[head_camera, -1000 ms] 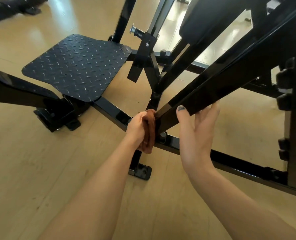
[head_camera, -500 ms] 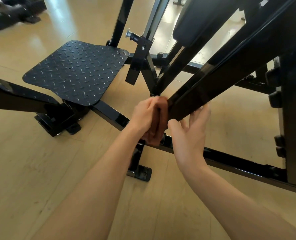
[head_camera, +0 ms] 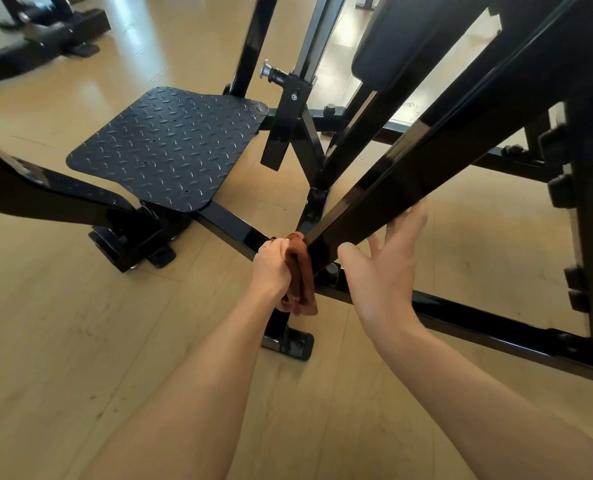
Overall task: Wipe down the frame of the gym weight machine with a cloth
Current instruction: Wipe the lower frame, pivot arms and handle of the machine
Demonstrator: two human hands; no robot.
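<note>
Hands, two: left hand [head_camera: 273,268] grips one folded brown cloth [head_camera: 300,271] against the glossy black frame bar [head_camera: 385,199]; right hand [head_camera: 386,268] fingers spread, touching it.

Glossy black painted metal frame bar [head_camera: 409,181], matt black footplate [head_camera: 170,147] with raised diamond tread, soft rust-brown napped cloth [head_camera: 302,271], and smooth, lightly sheened pale wood-look floor [head_camera: 80,341]

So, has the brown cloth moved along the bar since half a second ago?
Yes. The brown cloth slid down the slanted black bar, toward the floor bar joint.
</note>
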